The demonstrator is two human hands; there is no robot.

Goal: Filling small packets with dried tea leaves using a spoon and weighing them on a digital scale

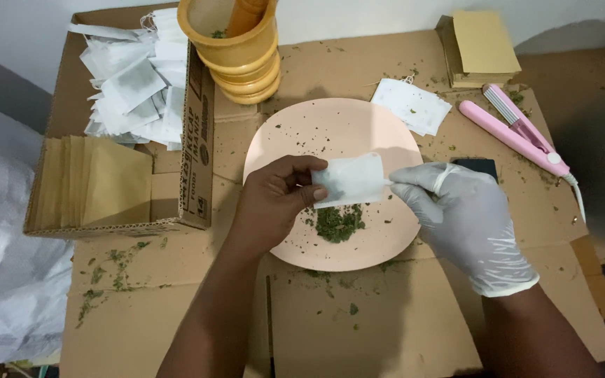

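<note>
Makeshift home packing spot — flattened cardboard [386,315] worktop, box of paper sachets [134,77], wooden mortar [243,56]

Hands: 2, a bare left hand [278,192] and a gloved right hand [465,213]
Pink plate [295,136]: 1
White bag held over the plate [350,179]: 1
Pile of green bits [337,224]: 1
Yellow mortar [243,59]: 1
Pink sealer [519,133]: 1
Cardboard box [197,140]: 1
Stacks of brown envelopes: 2, in the box [99,182] and at the back [481,45]

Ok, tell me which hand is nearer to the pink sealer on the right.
Right. The gloved right hand sits just below and left of the pink sealer, pinching the white sachet. The bare left hand holds the sachet's other end, farther left over the plate.
</note>
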